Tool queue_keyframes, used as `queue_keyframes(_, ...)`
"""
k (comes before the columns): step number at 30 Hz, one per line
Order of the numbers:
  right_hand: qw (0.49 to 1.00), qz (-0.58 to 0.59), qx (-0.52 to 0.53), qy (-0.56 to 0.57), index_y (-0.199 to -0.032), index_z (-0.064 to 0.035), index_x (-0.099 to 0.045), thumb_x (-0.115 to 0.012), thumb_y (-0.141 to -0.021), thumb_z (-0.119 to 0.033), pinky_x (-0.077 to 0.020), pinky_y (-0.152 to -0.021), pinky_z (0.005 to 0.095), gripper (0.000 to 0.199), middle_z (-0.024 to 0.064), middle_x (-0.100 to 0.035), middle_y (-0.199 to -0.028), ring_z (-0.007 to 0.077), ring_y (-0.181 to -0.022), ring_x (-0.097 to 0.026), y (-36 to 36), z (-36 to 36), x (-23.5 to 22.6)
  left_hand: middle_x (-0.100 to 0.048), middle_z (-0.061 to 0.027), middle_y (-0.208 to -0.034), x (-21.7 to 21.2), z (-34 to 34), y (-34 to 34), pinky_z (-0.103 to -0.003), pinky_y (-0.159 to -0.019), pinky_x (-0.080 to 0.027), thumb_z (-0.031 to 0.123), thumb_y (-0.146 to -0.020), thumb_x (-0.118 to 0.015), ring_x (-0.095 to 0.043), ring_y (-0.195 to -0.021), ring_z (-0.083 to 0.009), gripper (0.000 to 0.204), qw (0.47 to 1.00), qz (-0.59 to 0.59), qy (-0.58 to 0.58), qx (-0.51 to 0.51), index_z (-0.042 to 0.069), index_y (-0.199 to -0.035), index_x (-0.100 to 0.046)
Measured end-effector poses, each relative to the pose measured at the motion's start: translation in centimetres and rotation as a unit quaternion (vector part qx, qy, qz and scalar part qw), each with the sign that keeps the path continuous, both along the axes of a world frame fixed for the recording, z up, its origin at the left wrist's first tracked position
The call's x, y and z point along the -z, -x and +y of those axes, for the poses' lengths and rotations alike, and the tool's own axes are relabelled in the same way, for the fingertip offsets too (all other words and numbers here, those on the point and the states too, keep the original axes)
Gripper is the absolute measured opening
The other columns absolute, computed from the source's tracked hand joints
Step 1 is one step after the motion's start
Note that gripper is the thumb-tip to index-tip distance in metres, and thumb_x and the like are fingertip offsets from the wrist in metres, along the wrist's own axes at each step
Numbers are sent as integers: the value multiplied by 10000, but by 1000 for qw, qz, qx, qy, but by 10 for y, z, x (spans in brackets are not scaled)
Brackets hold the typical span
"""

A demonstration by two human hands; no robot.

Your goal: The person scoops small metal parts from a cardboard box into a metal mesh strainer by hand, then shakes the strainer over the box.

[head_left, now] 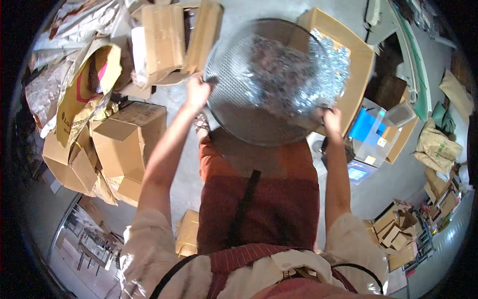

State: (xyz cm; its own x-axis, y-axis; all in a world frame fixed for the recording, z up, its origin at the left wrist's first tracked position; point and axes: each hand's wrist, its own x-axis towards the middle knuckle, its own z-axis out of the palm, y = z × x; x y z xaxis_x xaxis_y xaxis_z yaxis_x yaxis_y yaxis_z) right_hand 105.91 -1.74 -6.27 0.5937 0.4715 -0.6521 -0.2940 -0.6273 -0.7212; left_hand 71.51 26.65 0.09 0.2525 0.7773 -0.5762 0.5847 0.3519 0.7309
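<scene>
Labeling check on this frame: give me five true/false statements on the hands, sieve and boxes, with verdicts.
1. Both hands grip the sieve rim. True: left hand, right hand.
2. The sieve is empty. False: it holds shiny silvery pieces.
3. An open cardboard box sits beyond the sieve. True.
4. The sieve rests on the floor. False: it is held up, above the person's lap.
5. Cardboard boxes are piled on the person's left. True.
</scene>
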Motion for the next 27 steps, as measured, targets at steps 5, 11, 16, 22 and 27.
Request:
queue_keyframes(5, 996, 9, -60, 59, -1040, 33, -516, -499, -730, 79, -527, -555, 309, 313, 120, -604, -883, 216, -709, -613, 104, 31, -147, -611, -26, -844, -51, -31, 132, -245, -701, -437, -52, -649, -541, -523, -748, -92, 407, 991, -126, 16, -38, 21, -1048, -578)
queue_keyframes(11, 979, 80, -185, 31, -1049, 38, -474, -542, -762, 42, -547, -603, 368, 295, 143, -596, -909, 255, -758, -621, 260, 83, -213, -618, -47, -900, -208, -72, 323, -253, -758, -453, -39, -715, -580, -560, -801, -106, 374, 982, -42, 44, -182, -12, -1086, -540)
queue_keyframes(16, 906, 100, -406, -69, -1113, 16, -461, -575, -776, -52, -447, -776, 308, 362, 124, -600, -959, 194, -858, -560, 434, 149, -242, -625, -119, -961, -332, -165, 497, -316, -749, -502, -60, -704, -570, -607, -880, -223, 405, 914, 124, -9, -387, -46, -1103, -509)
queue_keyframes(22, 800, 8, -582, -148, -1111, 15, -398, -588, -762, -120, -463, -660, 435, 419, 267, -579, -867, 440, -826, -557, 606, 193, -250, -604, -127, -1021, -372, -236, 618, -307, -727, -511, -91, -744, -517, -607, -842, -221, 380, 844, 165, -72, -505, -15, -1116, -497)
queue_keyframes(27, 714, -10, -693, -94, -1152, 57, -365, -566, -734, -152, -434, -695, 500, 509, 277, -567, -850, 456, -791, -540, 681, 198, -179, -593, -186, -1002, -325, -248, 699, -356, -570, -536, -50, -753, -446, -621, -740, -276, 374, 814, 157, -1, -559, -47, -1127, -446)
